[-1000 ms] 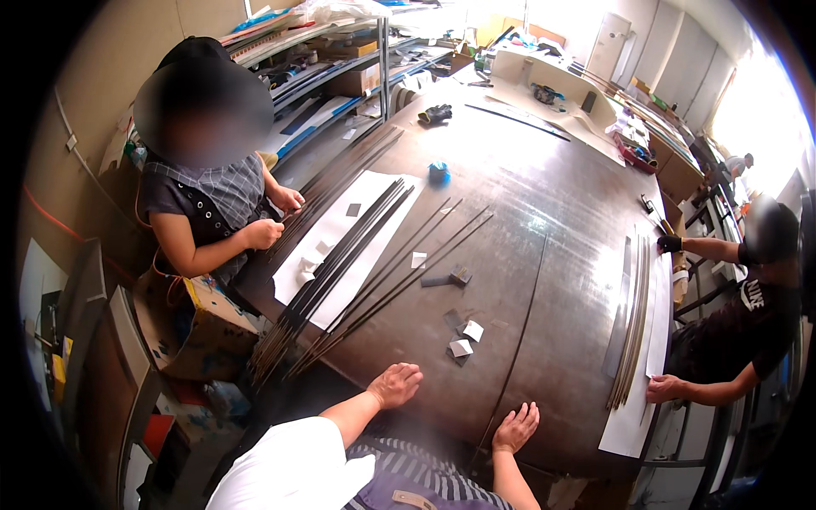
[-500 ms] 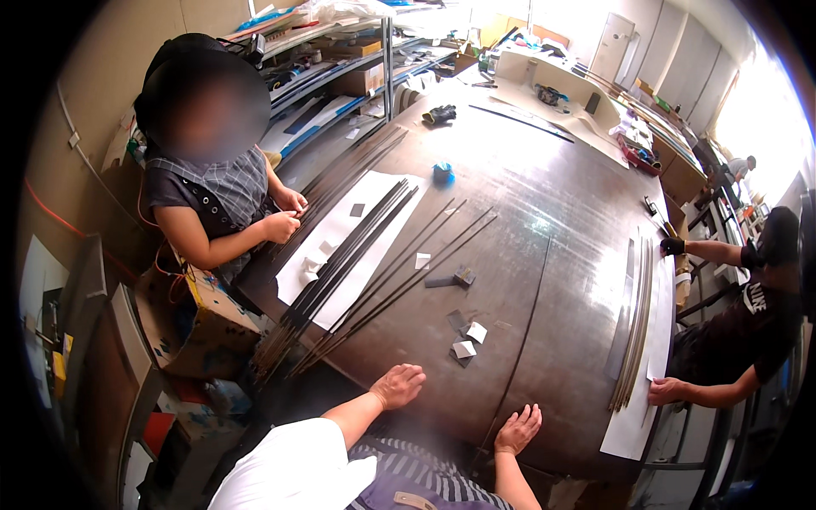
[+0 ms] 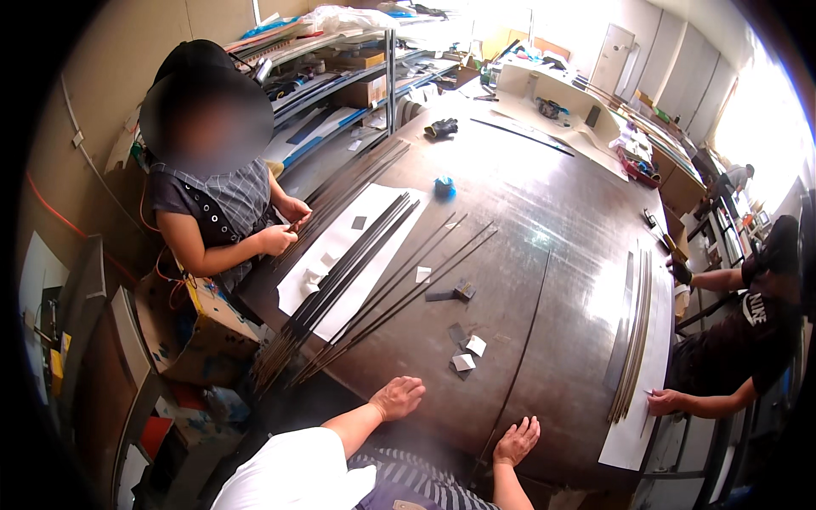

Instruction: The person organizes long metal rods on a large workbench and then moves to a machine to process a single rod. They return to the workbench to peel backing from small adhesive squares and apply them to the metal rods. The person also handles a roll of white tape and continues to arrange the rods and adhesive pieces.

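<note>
My left hand [image 3: 398,399] lies on the near edge of the dark table [image 3: 476,399], its fingers loosely stretched and holding nothing. To its right, my right hand [image 3: 517,440] rests palm down by the same edge, fingers a little apart, beside a long thin seam [image 3: 529,336] in the tabletop. Ahead of both hands lie small white paper squares [image 3: 463,363] on dark grey pieces [image 3: 457,332]. A small block [image 3: 464,289] sits farther off. Several thin dark rods [image 3: 408,293] fan out toward the left, next to a bundle of black strips [image 3: 353,259] on white paper [image 3: 336,327].
A co-worker [image 3: 212,204] at the left handles something small by more rods. Another co-worker [image 3: 731,331], one hand gloved, leans at the right edge beside brown rods [image 3: 631,340] on white paper [image 3: 625,446]. A blue object [image 3: 444,188] and a black glove [image 3: 440,128] lie farther back.
My hands stay put on the table while the view shifts slightly. The right co-worker's gloved hand has come a little nearer; the left co-worker's hands have moved slightly.
</note>
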A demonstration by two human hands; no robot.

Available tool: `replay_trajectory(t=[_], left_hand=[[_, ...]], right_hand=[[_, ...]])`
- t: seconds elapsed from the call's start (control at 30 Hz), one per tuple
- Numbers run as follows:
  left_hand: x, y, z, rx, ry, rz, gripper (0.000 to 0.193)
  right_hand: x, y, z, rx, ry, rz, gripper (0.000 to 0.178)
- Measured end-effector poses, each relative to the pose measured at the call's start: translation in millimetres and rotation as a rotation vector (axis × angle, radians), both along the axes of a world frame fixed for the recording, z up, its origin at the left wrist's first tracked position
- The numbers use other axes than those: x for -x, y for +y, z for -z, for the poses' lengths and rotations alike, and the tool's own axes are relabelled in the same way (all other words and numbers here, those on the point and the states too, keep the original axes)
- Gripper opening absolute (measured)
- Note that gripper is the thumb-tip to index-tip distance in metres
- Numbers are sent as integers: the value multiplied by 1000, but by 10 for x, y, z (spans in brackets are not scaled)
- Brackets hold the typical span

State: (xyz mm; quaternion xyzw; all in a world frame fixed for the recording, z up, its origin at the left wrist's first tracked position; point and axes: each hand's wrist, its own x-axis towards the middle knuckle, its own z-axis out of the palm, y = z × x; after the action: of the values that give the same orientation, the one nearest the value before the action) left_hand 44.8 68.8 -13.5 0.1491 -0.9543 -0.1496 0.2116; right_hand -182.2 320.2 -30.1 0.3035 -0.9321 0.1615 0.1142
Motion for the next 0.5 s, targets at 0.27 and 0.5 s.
replay_trajectory(t=[0.27, 0.5], left_hand=[[-13, -8, 25, 10, 3, -2, 24], [18, -19, -106, 13, 9, 4, 24]], right_hand=[[-15, -34, -55, 9, 33, -19, 37], [-17, -43, -89, 28, 9, -13, 37]])
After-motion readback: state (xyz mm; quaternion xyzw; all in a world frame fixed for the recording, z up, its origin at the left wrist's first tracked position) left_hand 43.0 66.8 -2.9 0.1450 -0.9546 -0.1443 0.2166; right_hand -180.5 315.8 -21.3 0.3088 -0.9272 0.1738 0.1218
